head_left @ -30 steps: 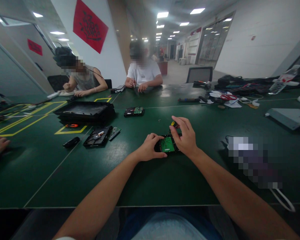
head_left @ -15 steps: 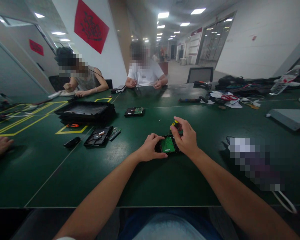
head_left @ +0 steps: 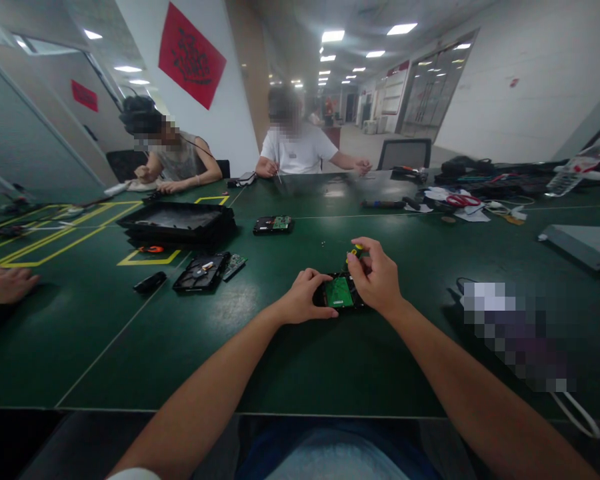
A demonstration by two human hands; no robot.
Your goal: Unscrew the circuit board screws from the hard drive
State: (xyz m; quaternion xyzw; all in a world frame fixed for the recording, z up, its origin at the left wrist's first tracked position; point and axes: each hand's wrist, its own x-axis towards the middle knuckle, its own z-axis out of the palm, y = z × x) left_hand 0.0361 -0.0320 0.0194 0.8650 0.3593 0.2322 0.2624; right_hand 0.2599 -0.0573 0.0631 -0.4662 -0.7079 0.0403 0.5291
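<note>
A hard drive [head_left: 339, 292] lies on the green table with its green circuit board facing up. My left hand [head_left: 307, 298] grips its left end, thumb on the near edge and fingers on the far edge. Over the drive's right end, my right hand [head_left: 379, 275] pinches a screwdriver with a yellow and black handle [head_left: 354, 253]. The handle stands roughly upright; the tip is hidden behind my fingers and too small to make out. A few tiny screws [head_left: 323, 243] lie just beyond the drive.
Left of my hands are an opened hard drive [head_left: 200, 273], a loose circuit board [head_left: 235, 267], a black object [head_left: 150, 283] and black trays [head_left: 177, 223]. Another hard drive [head_left: 273, 225] lies farther off. A blurred-out object [head_left: 515, 333] and a grey box [head_left: 583, 245] are at right. Co-workers sit opposite.
The view has shifted slightly. My right hand stays over the drive with the screwdriver, its fingers slightly changed around the handle. The co-worker opposite has stretched one arm out sideways.
</note>
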